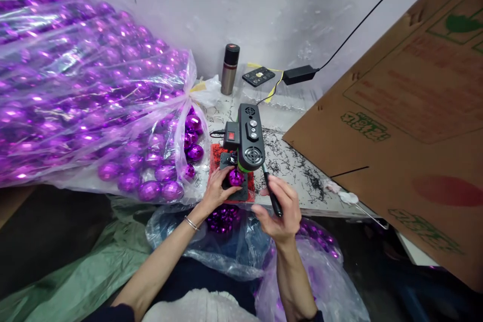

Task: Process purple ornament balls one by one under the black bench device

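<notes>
My left hand (218,187) pinches a shiny purple faceted ball (236,177) between thumb and fingers. The ball sits on the dark base of a small black drill-press-like machine (251,133), directly below its head. My right hand (282,206) is at the machine's lever, fingers curled against the black handle (273,193) and thumb apart from it. A red mat (251,188) strewn with black bits lies under the base. Where the machine meets the ball is hidden.
A big clear bag of purple balls (113,90) fills the left, spilling several onto the table (302,166). Behind stand a steel flask (228,73) and a black adapter (300,75). A cardboard box (396,136) leans at right. Open plastic bags (241,249) with purple balls hang below.
</notes>
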Demonstrator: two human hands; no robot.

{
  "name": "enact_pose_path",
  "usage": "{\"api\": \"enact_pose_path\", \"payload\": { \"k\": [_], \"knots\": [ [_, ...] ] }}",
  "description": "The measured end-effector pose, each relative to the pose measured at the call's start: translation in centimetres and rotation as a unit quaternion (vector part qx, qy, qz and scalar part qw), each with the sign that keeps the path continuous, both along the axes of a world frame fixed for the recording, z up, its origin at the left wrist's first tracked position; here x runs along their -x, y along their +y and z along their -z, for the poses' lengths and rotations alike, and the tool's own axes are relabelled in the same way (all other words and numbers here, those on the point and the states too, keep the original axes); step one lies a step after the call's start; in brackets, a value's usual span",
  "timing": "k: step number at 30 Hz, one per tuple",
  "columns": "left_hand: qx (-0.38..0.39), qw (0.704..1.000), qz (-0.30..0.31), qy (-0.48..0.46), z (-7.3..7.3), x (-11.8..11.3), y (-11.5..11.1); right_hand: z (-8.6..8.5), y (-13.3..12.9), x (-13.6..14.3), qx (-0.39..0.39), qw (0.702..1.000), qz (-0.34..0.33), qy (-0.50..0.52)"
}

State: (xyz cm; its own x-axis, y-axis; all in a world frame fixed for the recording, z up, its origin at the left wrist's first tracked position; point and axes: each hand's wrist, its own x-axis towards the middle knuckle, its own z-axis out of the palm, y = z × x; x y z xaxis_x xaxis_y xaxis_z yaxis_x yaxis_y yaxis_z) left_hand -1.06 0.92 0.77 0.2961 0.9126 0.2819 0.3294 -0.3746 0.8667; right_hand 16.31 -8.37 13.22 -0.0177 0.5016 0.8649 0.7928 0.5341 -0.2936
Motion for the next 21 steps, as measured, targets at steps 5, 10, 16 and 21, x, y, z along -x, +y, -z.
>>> {"api": "enact_pose_path", "payload": {
  "k": [5,10,16,21],
  "knots": [
    [-0.026,1.000,-0.002,0.000,0.6,-0.1,-0.1,0.4,2.3,1.8,-0.007,0.999,0.014,0.050],
    [-0.063,0.998,0.003,0.019,1.0,-0.1,-0.1,3.6,3.3,2.8,-0.072,0.994,-0.002,0.087],
    [-0.072,0.997,-0.003,0.033,1.2,-0.1,-0.3,5.4,3.4,2.9,-0.086,0.989,0.009,0.118],
    [-0.079,0.997,-0.002,0.023,1.3,-0.1,-0.3,6.0,3.6,3.3,-0.102,0.987,0.030,0.123]
  ]
}}
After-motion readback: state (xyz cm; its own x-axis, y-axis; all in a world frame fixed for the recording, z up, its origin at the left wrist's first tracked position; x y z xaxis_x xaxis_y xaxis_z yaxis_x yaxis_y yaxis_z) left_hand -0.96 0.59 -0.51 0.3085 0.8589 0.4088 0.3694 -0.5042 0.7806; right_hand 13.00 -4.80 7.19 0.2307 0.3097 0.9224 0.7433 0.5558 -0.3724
